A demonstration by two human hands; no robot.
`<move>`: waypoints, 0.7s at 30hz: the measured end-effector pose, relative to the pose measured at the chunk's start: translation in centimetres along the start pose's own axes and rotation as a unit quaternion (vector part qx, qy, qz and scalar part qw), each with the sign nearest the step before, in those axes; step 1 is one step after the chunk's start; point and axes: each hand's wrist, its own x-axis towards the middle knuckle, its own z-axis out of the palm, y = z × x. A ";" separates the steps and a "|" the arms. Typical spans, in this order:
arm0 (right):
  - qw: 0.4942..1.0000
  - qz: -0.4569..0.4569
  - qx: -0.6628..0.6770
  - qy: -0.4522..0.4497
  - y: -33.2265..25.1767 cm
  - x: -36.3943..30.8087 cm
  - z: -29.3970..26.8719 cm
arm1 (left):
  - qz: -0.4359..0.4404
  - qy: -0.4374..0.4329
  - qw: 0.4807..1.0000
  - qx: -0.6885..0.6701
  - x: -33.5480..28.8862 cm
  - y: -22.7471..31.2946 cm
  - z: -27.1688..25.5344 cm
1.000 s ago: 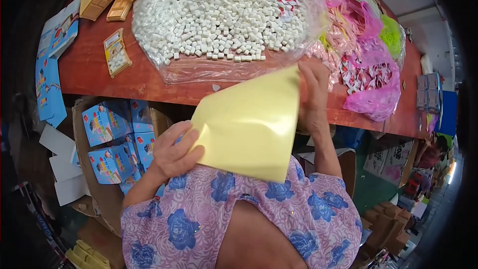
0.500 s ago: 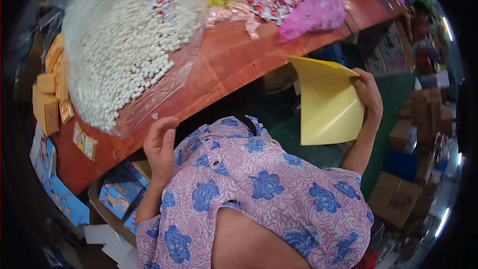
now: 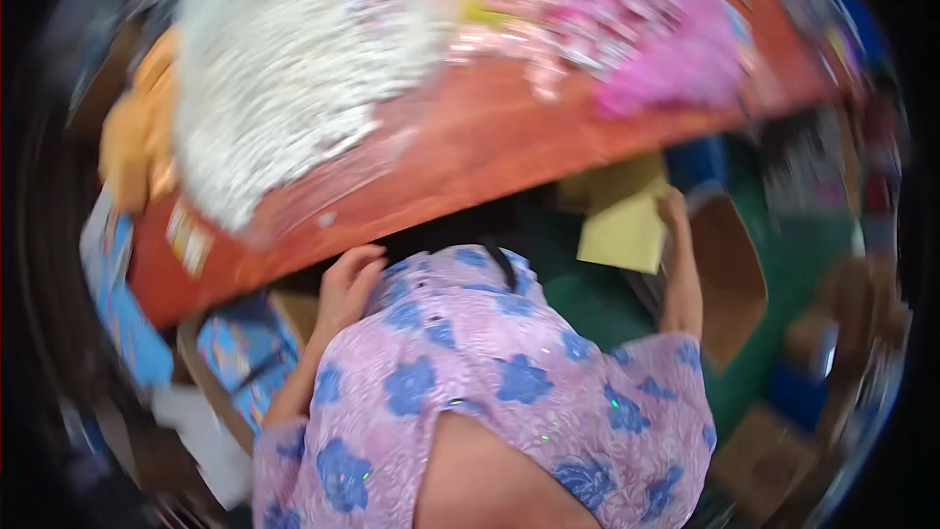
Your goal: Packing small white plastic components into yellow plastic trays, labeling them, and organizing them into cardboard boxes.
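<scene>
My right hand (image 3: 674, 208) grips the edge of a thin yellow sheet (image 3: 625, 230), held low beside the table's near edge, at the opening of a brown cardboard box (image 3: 727, 279). Part of the sheet's far end merges with the shade under the table, and motion blurs the fingers. By the table edge in front of my body, my left hand (image 3: 351, 279) hangs with its fingers loosely bent and apart, nothing seen in it. On the red table (image 3: 441, 162) lies a large clear plastic bag of small white pieces (image 3: 304, 88).
Pink wrapped packets (image 3: 514, 44) and a pink plastic bag (image 3: 676, 64) lie farther back. Orange-yellow boxes (image 3: 132, 142) stand at the table's left. Below the left edge a carton holds blue printed packages (image 3: 245, 348). More cartons (image 3: 764, 456) stand on the green floor at right.
My right hand has lowered the yellow sheet toward the table's underside and the brown box. My left hand has shifted slightly right and down. The whole view has swung, blurring the table.
</scene>
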 end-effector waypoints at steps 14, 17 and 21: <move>0.862 -0.330 0.100 -0.371 -17.9 4.0 -1.9 | 0.037 0.460 0.887 0.015 -5.5 -4.2 -4.3; 0.815 -0.406 -0.068 -0.408 -27.9 4.7 -5.6 | 0.028 0.594 0.803 -0.036 -7.5 -7.3 -9.5; 0.730 -0.462 -0.275 -0.423 -39.2 3.3 -10.0 | -0.040 0.751 0.658 0.030 -12.1 -13.5 -17.8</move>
